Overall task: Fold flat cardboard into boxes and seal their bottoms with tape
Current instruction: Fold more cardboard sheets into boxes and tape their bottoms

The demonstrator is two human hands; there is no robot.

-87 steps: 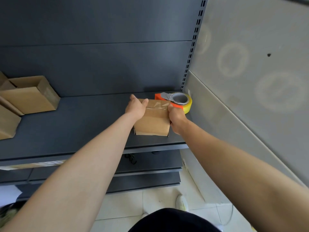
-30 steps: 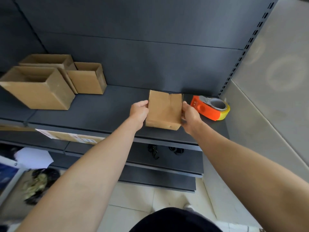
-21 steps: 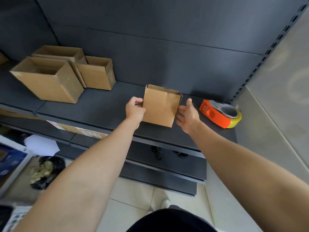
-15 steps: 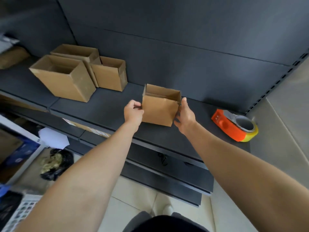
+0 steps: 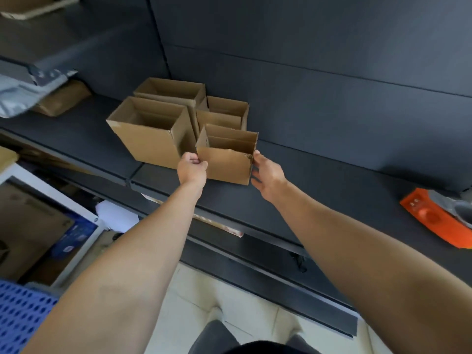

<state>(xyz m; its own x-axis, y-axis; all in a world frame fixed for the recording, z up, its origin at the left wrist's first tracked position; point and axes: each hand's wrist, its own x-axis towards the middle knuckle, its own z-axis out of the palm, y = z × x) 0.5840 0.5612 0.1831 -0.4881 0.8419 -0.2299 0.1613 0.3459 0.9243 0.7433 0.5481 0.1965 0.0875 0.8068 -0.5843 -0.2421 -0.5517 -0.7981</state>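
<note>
The box (image 5: 224, 166) sat mouth-up, long axis left-right. The left hand (image 5: 192, 169) pinched its left corner; the right hand (image 5: 268, 173) touched the opposite side, fingers straight.

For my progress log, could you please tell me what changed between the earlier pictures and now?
The small box was turned open side up and carried left along the shelf, away from the tape dispenser, to the open boxes. The left hand grips it; the right hand now presses flat. Dispenser and open boxes stayed put.
</note>
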